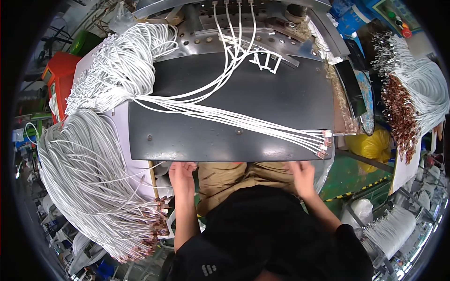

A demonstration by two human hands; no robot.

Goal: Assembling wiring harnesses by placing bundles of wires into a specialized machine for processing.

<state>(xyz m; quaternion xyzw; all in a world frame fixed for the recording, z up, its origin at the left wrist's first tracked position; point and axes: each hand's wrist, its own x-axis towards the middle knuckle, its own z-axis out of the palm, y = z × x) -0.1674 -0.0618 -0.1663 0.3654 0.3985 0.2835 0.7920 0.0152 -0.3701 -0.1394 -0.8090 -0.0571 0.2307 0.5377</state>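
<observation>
Both my hands are at the front edge of a black work plate (201, 140). My left hand (180, 172) is below the edge at the left, its fingertips mostly hidden under the plate. My right hand (301, 174) is at the right of the edge, and the plate covers its fingers too. On the plate lies a bundle of white cables (225, 114), ending at the right in small copper-coloured connectors (324, 140). Several white cables (229, 28) curve up into the metal machine (187, 44) at the back. Small white moulded pieces (267, 62) lie near it.
A big heap of white cables (126, 61) and a thick grey-white cable bundle (84, 164) crowd the left side. At the right hang more cables (422, 89) with copper ends. A yellow bag (372, 147) stands below, and a red button (406, 33) shows at the far right.
</observation>
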